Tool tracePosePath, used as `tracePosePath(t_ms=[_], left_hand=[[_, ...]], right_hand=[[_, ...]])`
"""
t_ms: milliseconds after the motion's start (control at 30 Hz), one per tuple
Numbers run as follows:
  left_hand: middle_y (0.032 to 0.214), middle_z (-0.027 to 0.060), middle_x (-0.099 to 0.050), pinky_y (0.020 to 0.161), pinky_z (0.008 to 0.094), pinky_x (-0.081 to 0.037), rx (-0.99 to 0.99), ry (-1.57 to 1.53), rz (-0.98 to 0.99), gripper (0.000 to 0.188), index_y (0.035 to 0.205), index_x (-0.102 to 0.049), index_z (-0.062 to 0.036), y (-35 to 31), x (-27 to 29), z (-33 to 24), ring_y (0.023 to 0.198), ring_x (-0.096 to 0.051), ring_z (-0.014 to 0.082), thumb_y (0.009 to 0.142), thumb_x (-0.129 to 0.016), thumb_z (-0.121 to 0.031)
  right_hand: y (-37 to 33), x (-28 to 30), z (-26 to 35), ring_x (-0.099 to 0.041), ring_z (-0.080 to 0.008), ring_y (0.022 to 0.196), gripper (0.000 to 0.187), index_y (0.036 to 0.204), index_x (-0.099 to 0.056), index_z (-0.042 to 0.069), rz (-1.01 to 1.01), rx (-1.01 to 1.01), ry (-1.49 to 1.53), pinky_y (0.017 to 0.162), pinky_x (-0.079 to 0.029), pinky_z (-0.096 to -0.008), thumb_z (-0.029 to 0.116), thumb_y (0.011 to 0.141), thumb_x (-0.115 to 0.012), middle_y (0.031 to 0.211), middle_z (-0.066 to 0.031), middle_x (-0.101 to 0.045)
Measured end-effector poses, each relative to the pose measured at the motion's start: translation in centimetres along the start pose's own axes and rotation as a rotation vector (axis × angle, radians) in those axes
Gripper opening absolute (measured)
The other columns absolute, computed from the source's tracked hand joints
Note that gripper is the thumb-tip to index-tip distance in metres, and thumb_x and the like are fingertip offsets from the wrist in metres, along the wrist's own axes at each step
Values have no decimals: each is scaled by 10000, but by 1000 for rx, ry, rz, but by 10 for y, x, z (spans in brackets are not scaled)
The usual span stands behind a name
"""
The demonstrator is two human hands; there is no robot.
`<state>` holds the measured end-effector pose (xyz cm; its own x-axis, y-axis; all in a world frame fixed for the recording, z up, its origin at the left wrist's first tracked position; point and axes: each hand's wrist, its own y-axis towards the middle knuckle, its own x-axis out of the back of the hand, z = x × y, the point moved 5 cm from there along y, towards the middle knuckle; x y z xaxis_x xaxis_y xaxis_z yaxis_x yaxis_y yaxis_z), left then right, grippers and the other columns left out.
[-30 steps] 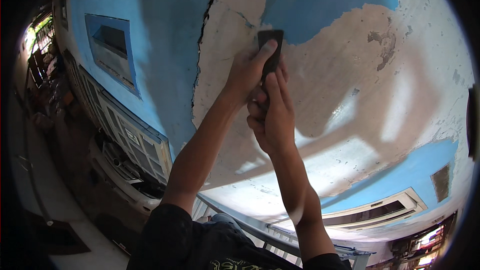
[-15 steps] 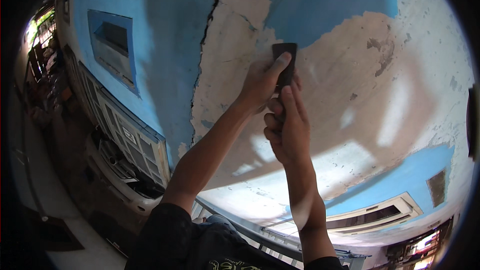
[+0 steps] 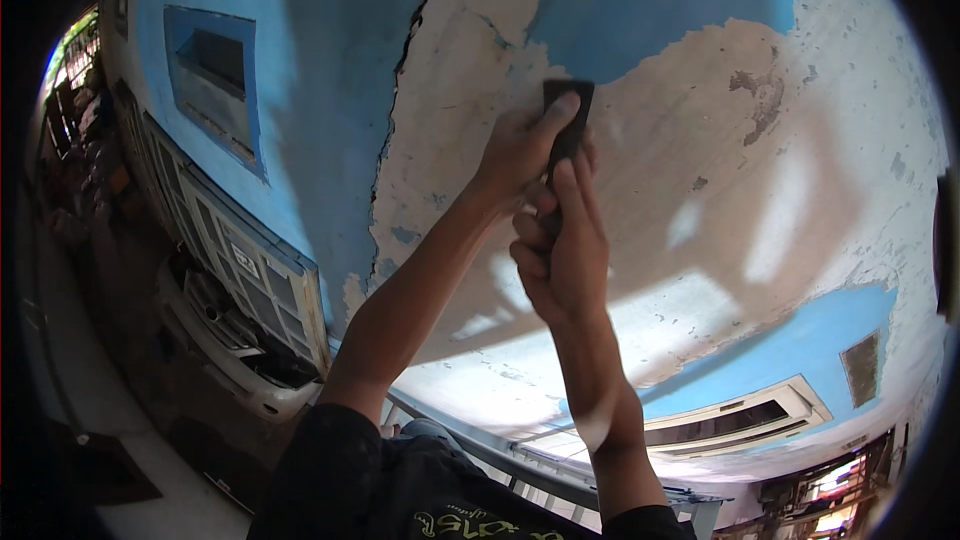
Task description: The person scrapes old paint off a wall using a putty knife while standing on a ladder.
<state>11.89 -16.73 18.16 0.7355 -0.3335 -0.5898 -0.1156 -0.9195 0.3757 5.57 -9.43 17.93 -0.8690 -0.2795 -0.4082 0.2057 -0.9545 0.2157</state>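
A dark, flat scraper [image 3: 583, 100] rests against the wall, its wide end by the lower edge of a blue paint patch [image 3: 620, 10]. My left hand [image 3: 517, 148] is closed round it near the wide end, thumb laid along its face. Lower down, my right hand [image 3: 570, 260] grips its narrow end, with the fingers curled and the index finger pointing up along it. Much of the handle is hidden by my fingers. Around and below the tool the wall [image 3: 650, 170] shows pale, bare plaster with ragged paint edges.
A long dark crack [image 3: 400, 70] runs down the wall left of my hands. Further left are a recessed niche [image 3: 212, 75], a white-framed window [image 3: 240, 250] and a light-coloured vehicle [image 3: 225, 360]. A metal railing [image 3: 500, 465] is below me, with a white vent frame [image 3: 740, 425] at lower right.
Both hands and the scraper have shifted slightly up the wall, and the right hand also a little left. The grip is unchanged. The surroundings have slid slightly left in view.
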Motion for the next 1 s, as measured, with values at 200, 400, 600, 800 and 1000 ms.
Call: tracePosePath(t_ms=[200,400,600,800,1000], left_hand=[[698,87,-625,523,284,-484,-22,115,59,338,842,-595,-11,9,0,0,586,-611,163,949,-547,-328],[687,81,-620,547,285,-486,-56,137,44,348,838,-593,-11,10,0,7,594,-608,157,953,-541,-335],[690,86,-621,547,279,-487,2,61,33,364,840,-592,-8,2,-4,6,597,-613,156,954,-543,-350],[689,83,-618,538,281,-489,-20,54,35,359,844,-593,-11,10,-9,2,602,-619,161,954,-539,-349],[684,81,-610,522,282,-487,-46,112,15,347,838,-588,-27,6,-7,5,582,-608,161,954,-542,-350]], right_hand=[[-2,1,-7,-250,1,454,447,1456,-264,300,-69,16,59,344,-176,-156,263,1029,-392,709,62,-400],[-2,25,-15,-285,-9,447,520,1501,-146,264,-81,-4,-140,360,-219,-169,297,1031,-368,702,50,-374],[-5,8,-3,-287,-9,443,519,1505,-158,261,-74,20,-126,364,-222,-168,289,1030,-364,698,52,-374],[-4,6,2,-268,1,451,472,1469,-253,300,-63,10,-16,346,-194,-152,266,1024,-406,710,56,-401],[-4,19,-4,-289,-5,450,516,1504,-166,267,-18,14,-79,360,-214,-168,291,1032,-372,695,53,-385]])
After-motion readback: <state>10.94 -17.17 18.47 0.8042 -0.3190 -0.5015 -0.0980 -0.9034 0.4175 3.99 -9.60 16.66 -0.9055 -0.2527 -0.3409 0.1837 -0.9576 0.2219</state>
